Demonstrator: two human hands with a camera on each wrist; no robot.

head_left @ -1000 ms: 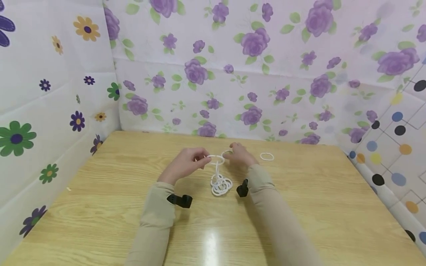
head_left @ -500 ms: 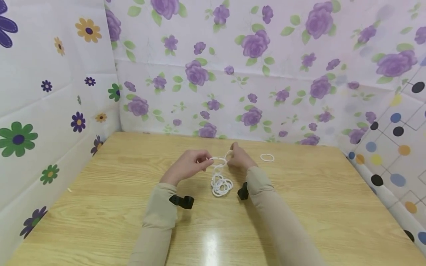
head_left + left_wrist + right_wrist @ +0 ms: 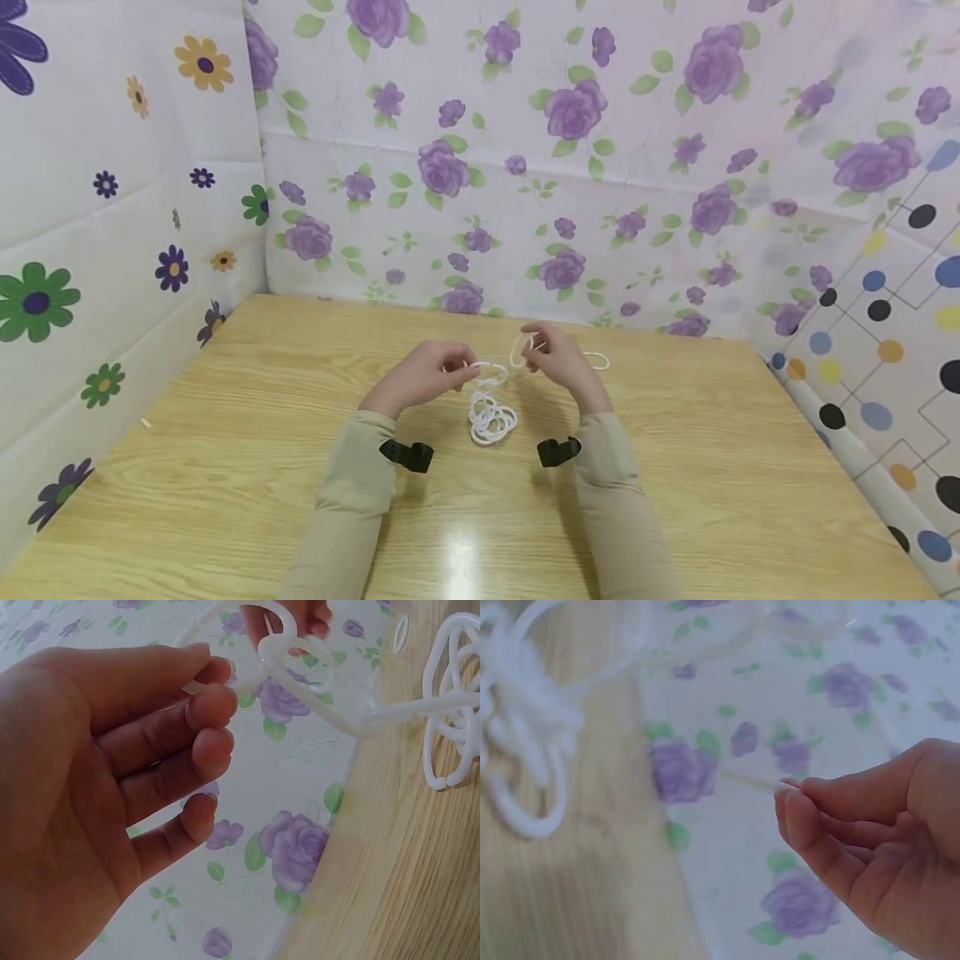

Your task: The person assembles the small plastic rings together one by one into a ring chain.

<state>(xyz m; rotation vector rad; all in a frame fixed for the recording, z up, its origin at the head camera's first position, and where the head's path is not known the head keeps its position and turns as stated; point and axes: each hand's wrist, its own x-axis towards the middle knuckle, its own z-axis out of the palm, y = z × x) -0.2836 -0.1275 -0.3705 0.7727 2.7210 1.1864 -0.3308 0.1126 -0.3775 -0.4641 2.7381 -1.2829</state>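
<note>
Between thumb and index finger, my left hand (image 3: 423, 379) pinches a white oval plastic link (image 3: 491, 364), the top one of a chain. Below it, more joined links lead down to a tangled chain pile (image 3: 491, 435) on the table. Another white link (image 3: 513, 350) is pinched by the thumb and fingertips of my right hand (image 3: 562, 362), just right of the left hand's link. The right wrist view shows this link (image 3: 746, 778) edge-on as a thin strip. In the left wrist view, a link in the pile (image 3: 440, 782) has a small split in its loop.
A single loose link (image 3: 606, 361) lies on the wooden table (image 3: 720, 467) behind the right hand, partly hidden by it. A small pale scrap (image 3: 146, 423) sits near the left edge. Flowered cloth (image 3: 330, 192) hangs behind the table. Black cameras (image 3: 408, 456) are strapped to both wrists.
My right hand has turned and drawn back slightly rightward; its link, which overlapped the left hand's link, now shows a gap from it. The left hand has barely moved.
</note>
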